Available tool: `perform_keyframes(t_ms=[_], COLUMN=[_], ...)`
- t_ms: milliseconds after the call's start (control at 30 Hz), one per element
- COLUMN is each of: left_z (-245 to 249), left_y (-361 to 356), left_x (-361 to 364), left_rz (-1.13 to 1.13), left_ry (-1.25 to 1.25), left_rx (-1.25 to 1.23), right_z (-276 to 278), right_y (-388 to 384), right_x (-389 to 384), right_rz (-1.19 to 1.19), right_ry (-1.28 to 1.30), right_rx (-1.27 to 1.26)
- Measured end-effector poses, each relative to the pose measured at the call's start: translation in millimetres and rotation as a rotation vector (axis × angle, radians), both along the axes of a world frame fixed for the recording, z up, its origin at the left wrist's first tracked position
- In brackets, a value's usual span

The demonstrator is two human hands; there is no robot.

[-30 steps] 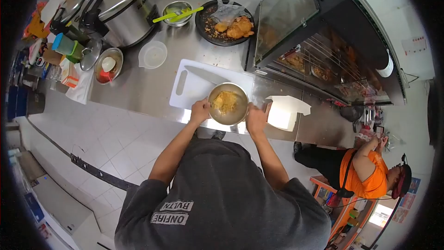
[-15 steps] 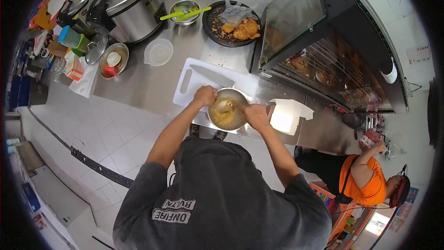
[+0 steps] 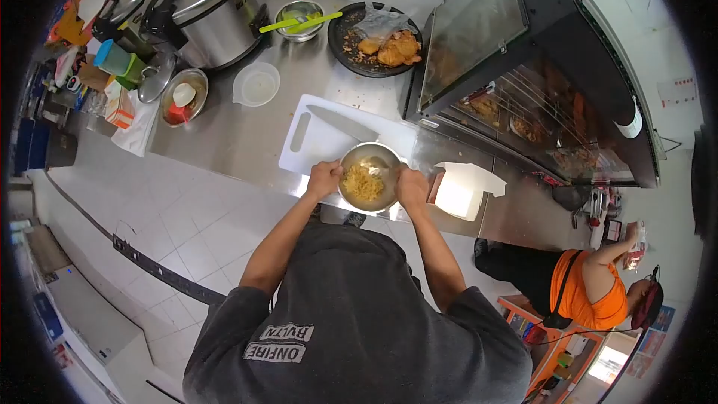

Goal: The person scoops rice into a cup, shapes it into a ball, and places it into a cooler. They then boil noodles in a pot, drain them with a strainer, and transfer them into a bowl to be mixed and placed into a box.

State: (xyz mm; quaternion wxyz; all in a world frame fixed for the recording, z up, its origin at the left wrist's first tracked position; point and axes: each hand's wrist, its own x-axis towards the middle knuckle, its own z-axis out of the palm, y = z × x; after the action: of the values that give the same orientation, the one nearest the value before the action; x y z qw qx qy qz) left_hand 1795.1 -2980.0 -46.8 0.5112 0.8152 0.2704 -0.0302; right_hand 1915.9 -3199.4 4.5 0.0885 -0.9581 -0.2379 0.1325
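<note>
A round metal bowl (image 3: 390, 193) holds yellow, crumbly food (image 3: 363, 184). Its left rim is gripped by my left hand (image 3: 324, 180), fingers closed over the edge. On the opposite side my right hand (image 3: 411, 187) is closed on the rim too. The bowl overlaps the lower right of a white cutting board (image 3: 296, 155). On that board lies a wide-bladed knife (image 3: 340, 121), clear of both hands. An opened white takeaway box (image 3: 458, 196) stands just right of my right hand.
A black round tray (image 3: 340, 51) with fried pieces and a plastic bag sits behind the board, beside a glass display cabinet (image 3: 479, 45). Green tongs (image 3: 299, 24) rest across a small metal bowl. Large cookers (image 3: 213, 11) stand left. A person in orange (image 3: 591, 288) works at right.
The food in the bowl has shifted from a smeared, moving mass to a looser heap. My left hand has moved down along the rim. The person at right has moved a packet.
</note>
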Motion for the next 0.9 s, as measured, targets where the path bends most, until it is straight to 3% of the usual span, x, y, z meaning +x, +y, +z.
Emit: perform_keyframes(t_ms=[67,133,233,267,300,367,433,500,633,733,767,800,867,900], left_z=[23,30,20,18,15,-8,-3,3,1,-2,4,4,8,8], left_y=[-7,-12,-16,-17,-20,-34,-38,-47,-42,-41,-42,-45,-42,-40], left_x=[-4,-5,-8,-9,-9,-12,-15,-15,-17,-19,-18,-20,-19,-20], left_rz=[0.077,0.145,0.214,0.151,0.080,0.123,0.185,0.241,0.207,0.156,0.199,0.239,0.199,0.167], left_ry=[0.008,0.013,-0.024,-0.068,-0.114,-0.182,-0.247,-0.139,-0.042,-0.092,-0.123,-0.151,-0.127,-0.098], left_rx=[-0.147,-0.287,-0.234,-0.060,0.113,0.063,0.029,-0.256,-0.285,-0.150,-0.298,-0.447,-0.376,-0.309], right_z=[-54,-17,46,54,47,21,22,28,22,29,12,2,-10,28], right_y=[-5,-7,-14,-19,-21,-21,-17,-12,-6,3,1,3,-4,-3], right_x=[12,4,-17,-23,-28,-34,-36,-38,-29,-12,-9,-9,-8,-18], right_rz=[0.087,0.202,0.383,0.433,0.423,0.378,0.308,-0.071,0.026,-0.130,-0.132,-0.003,0.128,0.177], right_ry=[-0.044,0.012,0.009,-0.049,-0.047,-0.146,-0.209,-0.232,-0.142,-0.159,-0.157,-0.148,-0.148,-0.097], right_rx=[0.014,-0.035,-0.064,-0.039,-0.044,-0.171,-0.113,-0.014,-0.009,0.021,0.018,0.015,0.021,0.018])
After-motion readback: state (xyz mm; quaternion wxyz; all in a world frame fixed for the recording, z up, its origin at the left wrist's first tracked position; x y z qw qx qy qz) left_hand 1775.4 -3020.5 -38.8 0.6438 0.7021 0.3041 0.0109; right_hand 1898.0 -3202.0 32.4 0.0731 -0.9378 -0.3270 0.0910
